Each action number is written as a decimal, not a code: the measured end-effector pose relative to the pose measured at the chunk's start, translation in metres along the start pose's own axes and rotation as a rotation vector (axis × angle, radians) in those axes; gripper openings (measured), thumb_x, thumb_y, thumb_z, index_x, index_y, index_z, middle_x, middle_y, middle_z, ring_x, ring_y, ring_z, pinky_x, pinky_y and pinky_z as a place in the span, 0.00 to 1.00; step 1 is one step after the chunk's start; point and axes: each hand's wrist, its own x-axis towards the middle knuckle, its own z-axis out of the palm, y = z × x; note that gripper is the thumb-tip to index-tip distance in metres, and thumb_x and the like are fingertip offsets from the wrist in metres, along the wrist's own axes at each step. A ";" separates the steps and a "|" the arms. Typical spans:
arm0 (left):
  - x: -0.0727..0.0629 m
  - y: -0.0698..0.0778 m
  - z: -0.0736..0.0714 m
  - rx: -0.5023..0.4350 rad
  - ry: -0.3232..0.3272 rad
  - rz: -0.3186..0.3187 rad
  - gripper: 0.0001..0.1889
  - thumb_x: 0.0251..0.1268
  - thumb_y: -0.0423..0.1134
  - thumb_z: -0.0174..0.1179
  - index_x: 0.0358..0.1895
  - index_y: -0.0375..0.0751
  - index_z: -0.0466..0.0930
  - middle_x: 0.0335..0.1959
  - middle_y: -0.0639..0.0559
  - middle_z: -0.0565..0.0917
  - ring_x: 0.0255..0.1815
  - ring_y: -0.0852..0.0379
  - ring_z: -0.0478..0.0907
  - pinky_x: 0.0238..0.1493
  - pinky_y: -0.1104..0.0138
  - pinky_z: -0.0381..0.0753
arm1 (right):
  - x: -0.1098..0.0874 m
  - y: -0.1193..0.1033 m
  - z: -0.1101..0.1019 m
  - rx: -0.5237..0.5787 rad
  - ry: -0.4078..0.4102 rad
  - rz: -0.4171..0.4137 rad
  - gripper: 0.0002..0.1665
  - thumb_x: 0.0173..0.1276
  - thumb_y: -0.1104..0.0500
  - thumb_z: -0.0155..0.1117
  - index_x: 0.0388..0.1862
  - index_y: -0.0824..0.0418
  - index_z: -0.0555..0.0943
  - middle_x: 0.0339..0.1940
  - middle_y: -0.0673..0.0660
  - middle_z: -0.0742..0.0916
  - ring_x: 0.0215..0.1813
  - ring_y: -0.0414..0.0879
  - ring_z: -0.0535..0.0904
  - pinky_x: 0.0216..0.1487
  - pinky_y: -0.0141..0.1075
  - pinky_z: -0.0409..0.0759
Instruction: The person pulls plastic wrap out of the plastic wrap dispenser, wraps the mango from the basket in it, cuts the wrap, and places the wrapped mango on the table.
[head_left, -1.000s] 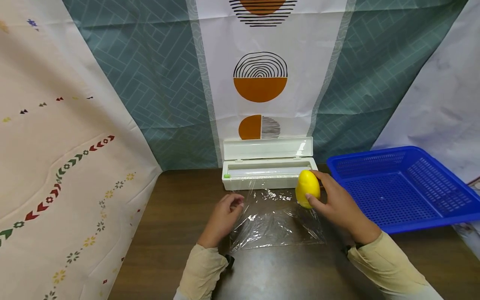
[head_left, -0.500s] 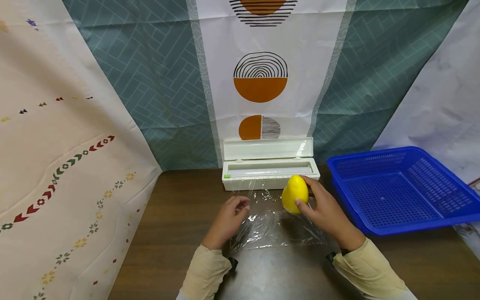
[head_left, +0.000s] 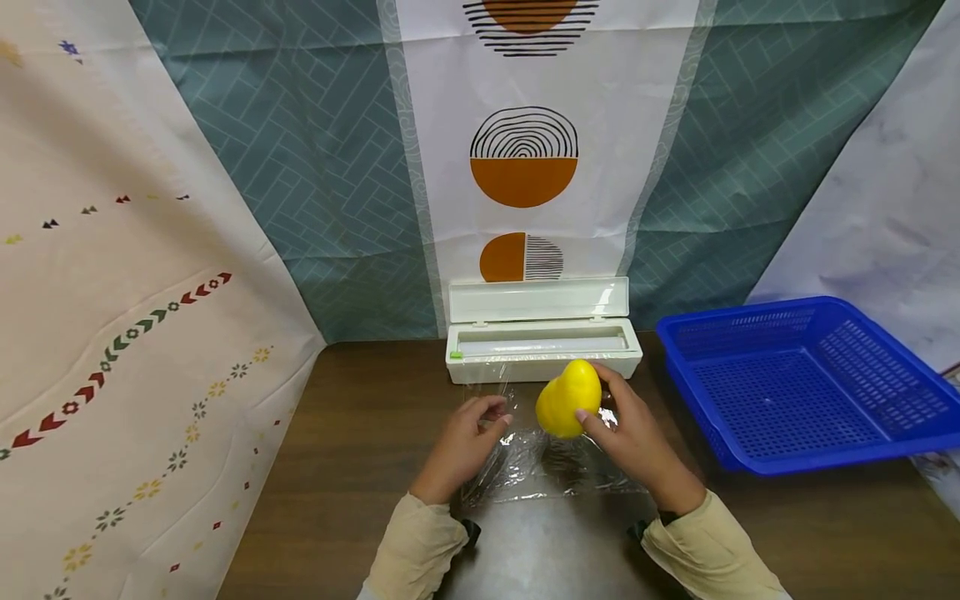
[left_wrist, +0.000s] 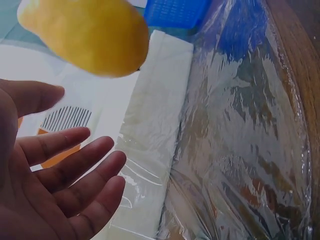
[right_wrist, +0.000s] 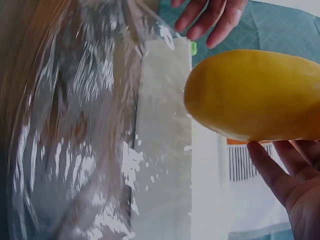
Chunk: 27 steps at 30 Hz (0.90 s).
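A smooth yellow mango (head_left: 567,402) is in the grip of my right hand (head_left: 637,446), thumb on its near side and fingers behind. It is tilted and held up over a sheet of cling film (head_left: 525,479). In the left wrist view, the mango (left_wrist: 95,37) hangs just beyond my left hand (left_wrist: 65,185). That hand holds nothing, its fingers apart and loosely bent, and it hovers over the film's left side. The film runs out from a white cling film dispenser (head_left: 540,368), whose lid stands up at the back.
To the right, a blue plastic basket (head_left: 825,460) sits on the dark wooden table (head_left: 360,450). A patterned cloth (head_left: 337,167) hangs behind the dispenser. Inside the dispenser lies the film roll (head_left: 540,345).
My right hand has carried the mango leftward and slightly nearer, tipping its lower end to the left. My left hand has shifted a little to the right.
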 end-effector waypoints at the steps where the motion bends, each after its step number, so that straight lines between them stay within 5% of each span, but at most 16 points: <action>1: 0.000 0.000 0.000 -0.007 -0.008 -0.009 0.22 0.78 0.47 0.60 0.66 0.38 0.79 0.54 0.50 0.82 0.55 0.53 0.81 0.57 0.57 0.82 | -0.001 0.000 0.002 0.021 0.014 0.002 0.37 0.69 0.70 0.67 0.75 0.68 0.67 0.63 0.66 0.81 0.55 0.57 0.81 0.57 0.26 0.78; 6: 0.001 0.003 0.002 -0.028 -0.043 -0.035 0.30 0.77 0.55 0.59 0.73 0.42 0.73 0.60 0.48 0.81 0.60 0.52 0.79 0.60 0.54 0.79 | -0.002 -0.001 0.008 0.140 0.055 0.032 0.35 0.72 0.71 0.63 0.75 0.69 0.65 0.63 0.69 0.80 0.59 0.58 0.81 0.53 0.27 0.81; 14: 0.000 0.007 0.003 -0.068 -0.098 -0.039 0.37 0.74 0.58 0.62 0.80 0.48 0.64 0.64 0.49 0.79 0.62 0.52 0.78 0.60 0.52 0.79 | -0.001 0.003 0.015 0.244 0.085 -0.013 0.32 0.73 0.74 0.59 0.73 0.74 0.64 0.59 0.72 0.80 0.57 0.34 0.80 0.55 0.24 0.79; 23: -0.001 0.011 0.002 -0.150 -0.128 -0.017 0.38 0.71 0.54 0.67 0.80 0.51 0.63 0.66 0.51 0.78 0.61 0.52 0.78 0.62 0.46 0.77 | -0.002 0.002 0.020 0.491 0.081 -0.031 0.28 0.75 0.76 0.49 0.71 0.80 0.60 0.56 0.50 0.82 0.54 0.38 0.82 0.54 0.28 0.81; 27: -0.001 0.016 0.000 -0.174 -0.112 -0.003 0.37 0.70 0.52 0.69 0.78 0.51 0.66 0.66 0.51 0.77 0.61 0.51 0.78 0.63 0.43 0.77 | -0.002 0.004 0.020 0.527 0.066 -0.038 0.28 0.74 0.77 0.49 0.71 0.80 0.59 0.56 0.49 0.81 0.53 0.39 0.81 0.54 0.29 0.81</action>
